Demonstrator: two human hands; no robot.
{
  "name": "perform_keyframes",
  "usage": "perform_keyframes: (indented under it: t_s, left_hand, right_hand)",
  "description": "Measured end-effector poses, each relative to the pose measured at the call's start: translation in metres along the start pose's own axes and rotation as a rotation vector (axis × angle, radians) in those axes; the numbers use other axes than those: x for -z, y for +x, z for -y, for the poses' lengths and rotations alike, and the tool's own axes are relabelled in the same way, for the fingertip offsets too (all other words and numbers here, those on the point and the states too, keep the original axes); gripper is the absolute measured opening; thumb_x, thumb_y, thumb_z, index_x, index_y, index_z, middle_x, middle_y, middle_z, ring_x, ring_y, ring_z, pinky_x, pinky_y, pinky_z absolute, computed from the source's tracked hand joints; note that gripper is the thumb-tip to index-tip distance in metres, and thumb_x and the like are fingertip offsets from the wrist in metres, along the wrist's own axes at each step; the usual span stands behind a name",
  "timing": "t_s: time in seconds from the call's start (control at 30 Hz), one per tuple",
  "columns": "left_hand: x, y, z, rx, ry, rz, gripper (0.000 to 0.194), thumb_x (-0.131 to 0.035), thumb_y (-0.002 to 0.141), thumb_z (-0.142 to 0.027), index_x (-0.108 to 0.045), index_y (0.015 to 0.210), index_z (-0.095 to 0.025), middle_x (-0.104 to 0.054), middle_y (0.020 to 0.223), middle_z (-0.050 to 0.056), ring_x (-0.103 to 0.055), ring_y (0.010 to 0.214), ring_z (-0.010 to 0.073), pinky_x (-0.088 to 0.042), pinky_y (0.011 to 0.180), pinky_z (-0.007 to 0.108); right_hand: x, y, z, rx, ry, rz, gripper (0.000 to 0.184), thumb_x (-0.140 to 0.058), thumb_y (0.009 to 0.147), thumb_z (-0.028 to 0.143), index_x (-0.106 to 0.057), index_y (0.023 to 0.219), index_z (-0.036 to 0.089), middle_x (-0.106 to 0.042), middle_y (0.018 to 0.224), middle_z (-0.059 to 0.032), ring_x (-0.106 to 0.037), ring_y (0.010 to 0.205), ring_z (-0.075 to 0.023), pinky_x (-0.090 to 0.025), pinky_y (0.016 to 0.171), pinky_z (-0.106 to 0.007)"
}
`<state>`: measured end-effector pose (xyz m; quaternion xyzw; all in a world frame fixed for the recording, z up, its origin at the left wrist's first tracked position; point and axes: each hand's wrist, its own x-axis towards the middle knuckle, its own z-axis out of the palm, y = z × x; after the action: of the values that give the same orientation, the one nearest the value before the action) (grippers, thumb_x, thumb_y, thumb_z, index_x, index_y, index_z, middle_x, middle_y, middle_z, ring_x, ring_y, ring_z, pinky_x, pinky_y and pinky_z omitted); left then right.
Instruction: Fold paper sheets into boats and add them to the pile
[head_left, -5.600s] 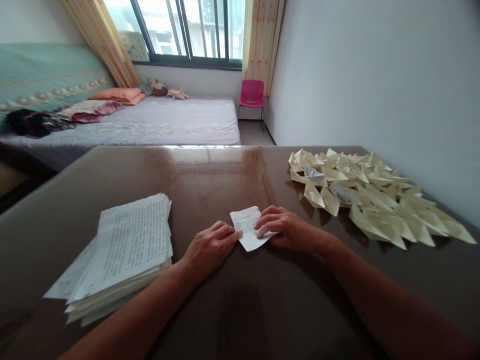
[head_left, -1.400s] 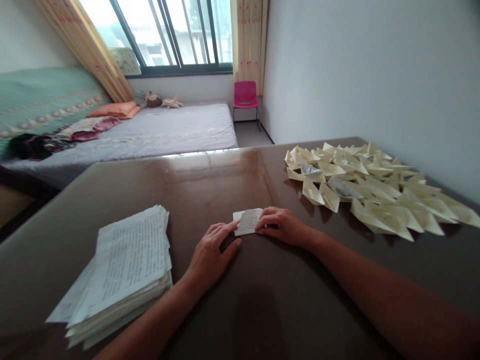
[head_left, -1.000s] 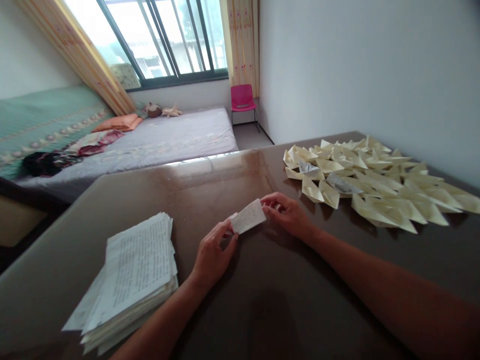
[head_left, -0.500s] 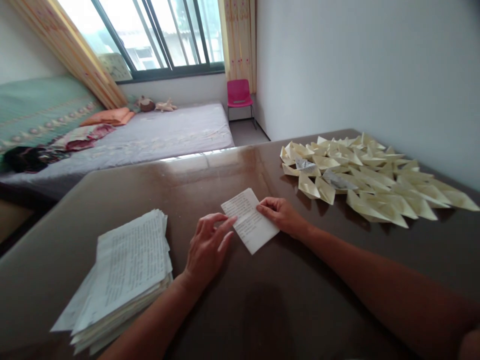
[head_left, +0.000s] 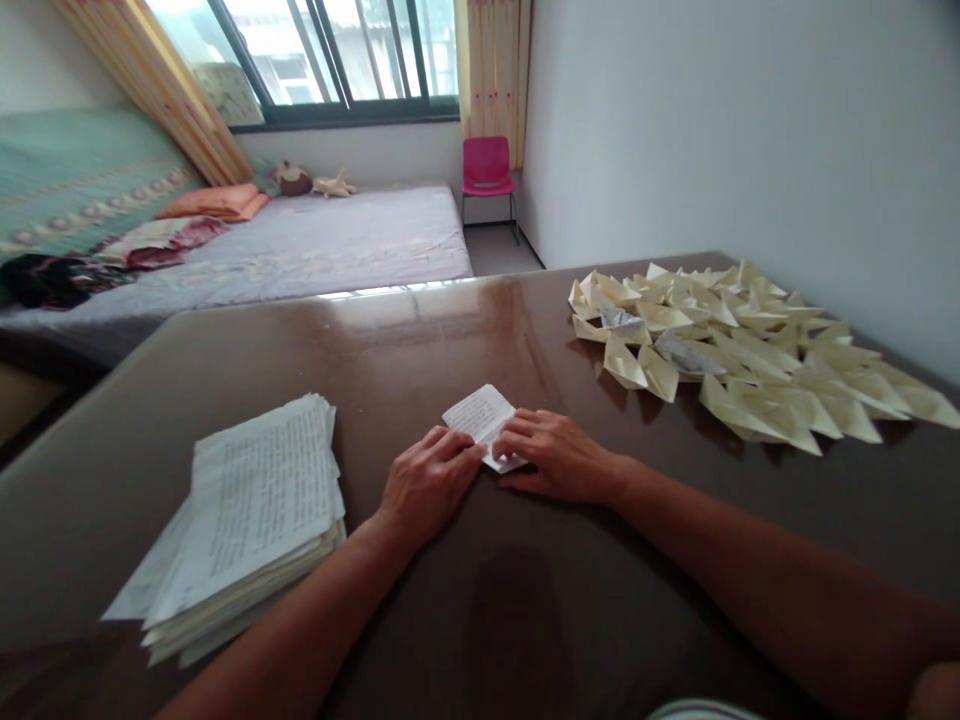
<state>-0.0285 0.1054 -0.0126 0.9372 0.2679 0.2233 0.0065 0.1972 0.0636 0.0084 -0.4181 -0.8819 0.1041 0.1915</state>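
A small folded sheet of printed paper (head_left: 480, 412) lies on the brown table in front of me, its near edge turned up and over. My left hand (head_left: 433, 478) is closed at the paper's left edge, fingertips pressing on the fold. From the other side, my right hand (head_left: 551, 455) bends its fingers over the near right part and covers it. Both sets of fingertips almost meet at the fold. Left of my left forearm sits a thick stack of printed sheets (head_left: 259, 500). Many folded paper boats (head_left: 750, 340), mostly cream with a couple of grey printed ones, stand at the right.
The glossy brown table (head_left: 375, 360) reaches to a white wall on the right. Beyond it are a bed (head_left: 360, 235) with pillows and soft toys, and a pink chair (head_left: 487, 170) below the window. A pale curved rim (head_left: 701, 710) shows at the bottom edge.
The paper's near corner has been folded over, so less of it shows. My right hand has come down onto the near part; my left fingers have closed in on the paper.
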Motion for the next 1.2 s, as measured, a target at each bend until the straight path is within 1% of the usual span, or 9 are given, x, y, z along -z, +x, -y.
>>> perform_keyframes:
  t_s: [0.03, 0.1, 0.23, 0.33, 0.47, 0.6, 0.83, 1.03, 1.2]
  left_hand:
    - [0.001, 0.0, 0.0, -0.003, -0.018, 0.012, 0.021, -0.05, 0.093, -0.028, -0.068, 0.103, -0.025, -0.068, 0.094, 0.002, -0.056, 0.087, 0.0158, -0.051, 0.074, 0.027]
    - [0.003, -0.002, 0.0, -0.001, -0.058, 0.033, 0.022, -0.05, 0.092, -0.027, -0.067, 0.107, -0.023, -0.068, 0.099, 0.003, -0.056, 0.091, 0.0167, -0.051, 0.079, 0.029]
    - [0.008, -0.008, 0.004, -0.013, -0.103, 0.057, 0.027, -0.048, 0.091, -0.018, -0.066, 0.11, -0.019, -0.067, 0.11, 0.005, -0.055, 0.1, 0.0185, -0.051, 0.089, 0.034]
    - [0.01, -0.01, 0.006, -0.033, -0.087, 0.034, 0.029, -0.045, 0.09, -0.014, -0.066, 0.109, -0.017, -0.068, 0.11, 0.005, -0.056, 0.1, 0.0197, -0.052, 0.089, 0.035]
    - [0.01, -0.009, 0.007, -0.054, -0.068, 0.025, 0.028, -0.044, 0.09, -0.014, -0.067, 0.106, -0.015, -0.069, 0.109, 0.005, -0.057, 0.099, 0.0204, -0.054, 0.087, 0.036]
    - [0.009, -0.009, 0.007, -0.058, -0.059, 0.017, 0.027, -0.045, 0.091, -0.014, -0.067, 0.106, -0.014, -0.069, 0.109, 0.005, -0.057, 0.099, 0.0205, -0.054, 0.087, 0.037]
    - [0.009, -0.009, 0.005, -0.068, -0.03, 0.016, 0.027, -0.045, 0.091, -0.015, -0.066, 0.108, -0.014, -0.069, 0.109, 0.007, -0.056, 0.1, 0.0202, -0.053, 0.087, 0.036]
    - [0.009, -0.009, 0.002, -0.037, 0.02, 0.068, 0.027, -0.045, 0.091, -0.015, -0.063, 0.111, -0.014, -0.067, 0.109, 0.008, -0.056, 0.101, 0.0207, -0.052, 0.087, 0.036]
    - [0.009, -0.01, 0.0, -0.039, 0.113, 0.132, 0.034, -0.05, 0.091, -0.019, -0.058, 0.123, -0.022, -0.064, 0.114, 0.007, -0.055, 0.103, 0.022, -0.051, 0.082, 0.035]
  right_hand:
    - [-0.001, -0.001, 0.0, -0.001, -0.021, 0.019, 0.02, -0.058, 0.087, 0.037, -0.063, 0.096, 0.02, -0.064, 0.094, -0.0057, -0.055, 0.094, -0.0189, -0.041, 0.083, -0.031]
    - [-0.002, -0.002, -0.003, -0.001, -0.014, 0.037, 0.014, -0.054, 0.09, 0.03, -0.065, 0.092, 0.021, -0.065, 0.091, -0.0042, -0.055, 0.091, -0.0171, -0.04, 0.082, -0.028]
    - [-0.001, -0.003, -0.008, -0.033, 0.073, 0.034, 0.017, -0.054, 0.091, 0.033, -0.065, 0.087, 0.021, -0.065, 0.088, -0.003, -0.055, 0.089, -0.0152, -0.039, 0.077, -0.025]
    - [-0.005, -0.001, -0.008, -0.148, 0.101, 0.019, 0.024, -0.05, 0.093, 0.035, -0.064, 0.081, 0.019, -0.065, 0.083, -0.003, -0.055, 0.083, -0.0138, -0.038, 0.072, -0.023]
    - [-0.011, 0.001, -0.004, -0.343, 0.029, -0.02, 0.028, -0.048, 0.094, 0.037, -0.062, 0.077, 0.019, -0.063, 0.077, -0.0017, -0.055, 0.072, -0.012, -0.034, 0.065, -0.023]
    - [-0.011, 0.002, -0.001, -0.438, -0.072, -0.03, 0.032, -0.046, 0.094, 0.043, -0.062, 0.078, 0.02, -0.064, 0.078, -0.0018, -0.056, 0.076, -0.0131, -0.031, 0.064, -0.024]
    - [-0.012, 0.007, 0.0, -0.51, -0.148, -0.02, 0.034, -0.047, 0.092, 0.047, -0.061, 0.077, 0.02, -0.064, 0.081, -0.0012, -0.056, 0.075, -0.0128, -0.029, 0.062, -0.025]
    - [-0.012, 0.009, 0.0, -0.521, -0.14, -0.018, 0.035, -0.049, 0.091, 0.048, -0.06, 0.074, 0.02, -0.064, 0.079, -0.0003, -0.055, 0.071, -0.0122, -0.028, 0.06, -0.026]
    - [-0.012, 0.009, 0.0, -0.525, -0.141, -0.01, 0.034, -0.05, 0.091, 0.048, -0.06, 0.074, 0.02, -0.063, 0.079, -0.0008, -0.054, 0.071, -0.0123, -0.028, 0.06, -0.025]
